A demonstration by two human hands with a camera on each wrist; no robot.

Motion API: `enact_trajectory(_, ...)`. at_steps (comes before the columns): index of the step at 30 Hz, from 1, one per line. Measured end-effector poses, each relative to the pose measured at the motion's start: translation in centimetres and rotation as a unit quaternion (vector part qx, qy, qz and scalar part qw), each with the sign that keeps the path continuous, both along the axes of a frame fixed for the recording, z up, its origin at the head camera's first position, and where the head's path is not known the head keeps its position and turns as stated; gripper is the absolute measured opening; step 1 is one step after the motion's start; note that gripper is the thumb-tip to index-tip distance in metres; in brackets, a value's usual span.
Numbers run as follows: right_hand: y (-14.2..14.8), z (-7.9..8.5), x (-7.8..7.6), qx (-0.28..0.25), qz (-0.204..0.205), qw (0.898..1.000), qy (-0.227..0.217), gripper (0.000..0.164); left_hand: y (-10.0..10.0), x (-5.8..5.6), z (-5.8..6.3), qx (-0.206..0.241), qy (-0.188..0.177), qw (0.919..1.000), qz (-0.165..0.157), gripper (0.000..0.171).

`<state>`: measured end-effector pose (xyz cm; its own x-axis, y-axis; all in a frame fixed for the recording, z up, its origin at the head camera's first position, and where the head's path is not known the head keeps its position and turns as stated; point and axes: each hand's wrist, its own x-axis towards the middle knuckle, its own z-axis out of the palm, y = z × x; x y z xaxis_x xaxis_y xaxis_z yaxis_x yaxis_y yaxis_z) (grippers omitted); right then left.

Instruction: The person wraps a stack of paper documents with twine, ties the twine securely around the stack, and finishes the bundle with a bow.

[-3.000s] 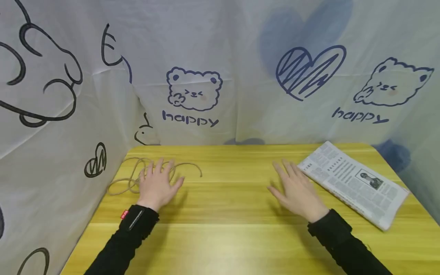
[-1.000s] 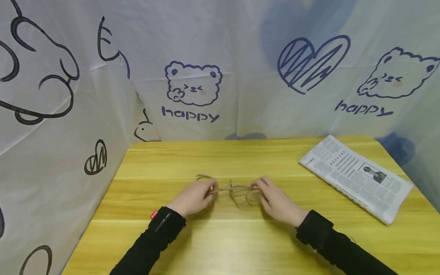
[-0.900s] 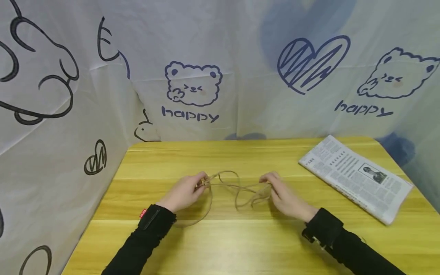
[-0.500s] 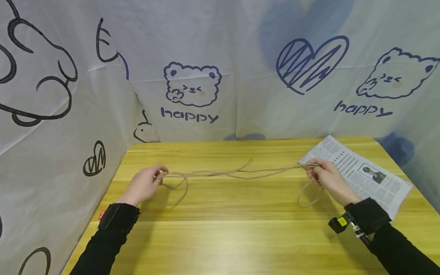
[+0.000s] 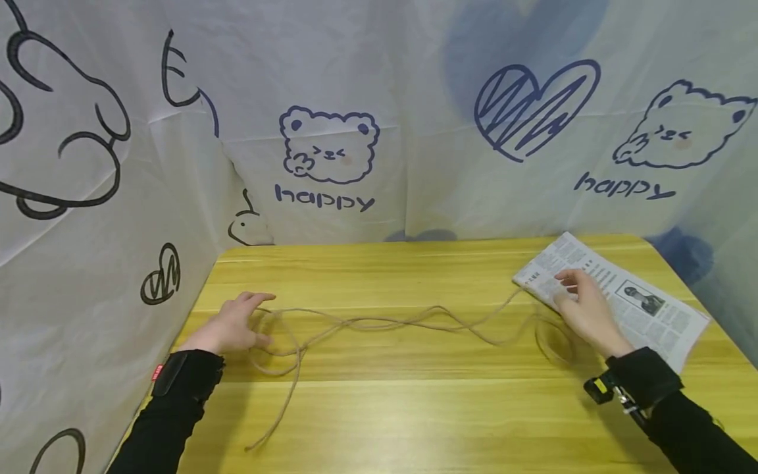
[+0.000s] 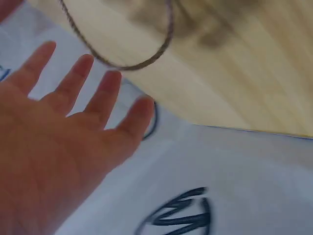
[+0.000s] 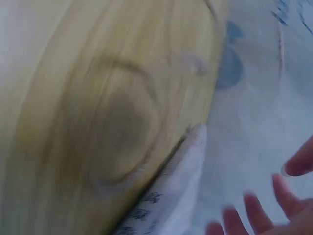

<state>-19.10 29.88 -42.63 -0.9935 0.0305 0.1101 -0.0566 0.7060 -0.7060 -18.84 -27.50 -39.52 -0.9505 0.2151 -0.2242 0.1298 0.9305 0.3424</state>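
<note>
A thin tan rope (image 5: 379, 324) stretches across the wooden table in loose, crossing strands, with a free end trailing toward the front left. Beside its left loops is my left hand (image 5: 227, 324), fingers spread and nothing gripped; in the left wrist view the hand (image 6: 73, 132) has its fingers extended near a hanging-looking curve of rope (image 6: 132, 67). My right hand (image 5: 586, 313) hovers over the left part of the folded newspaper (image 5: 630, 289), fingers loosely bent and apart from the rope's blurred right loop. In the right wrist view its fingers (image 7: 257, 213) hold nothing.
The yellow wooden table (image 5: 403, 408) carries the rope and newspaper. A white cloth (image 5: 414, 191) with drawings hangs behind the table's far edge, and more cloth (image 5: 118, 296) closes off the left side.
The hands first lay flat apart, then gathered the rope at the centre and drew it out sideways. Now both have let go, and the rope has dropped in a spread line on the table.
</note>
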Motion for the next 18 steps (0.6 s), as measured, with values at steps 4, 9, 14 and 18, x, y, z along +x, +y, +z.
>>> enact_trajectory(4, -2.6, 0.1, 0.5, 0.045, 0.057, 0.992, 0.104, 0.031, 2.5, 0.1, 0.4, -0.002, 0.034, 0.9991, -0.025, 0.079)
enact_trajectory(9, -6.8, -0.3, 1.1, 0.093, 0.228, 0.966, 0.078, 0.022, 6.8, -0.6, -1.1, -0.019, 0.071, 0.993, -0.092, 0.06)
enact_trajectory(14, -9.9, -1.4, 1.6, 0.154, 0.336, 0.929, 0.001, 0.034, 9.8, -1.4, -3.5, -0.065, 0.083, 0.9859, -0.13, 0.048)
enact_trajectory(18, -10.5, -2.3, 1.6, 0.14, 0.354, 0.924, -0.028, 0.017, 10.1, -1.6, -4.6, -0.042, 0.095, 0.9867, -0.125, 0.022)
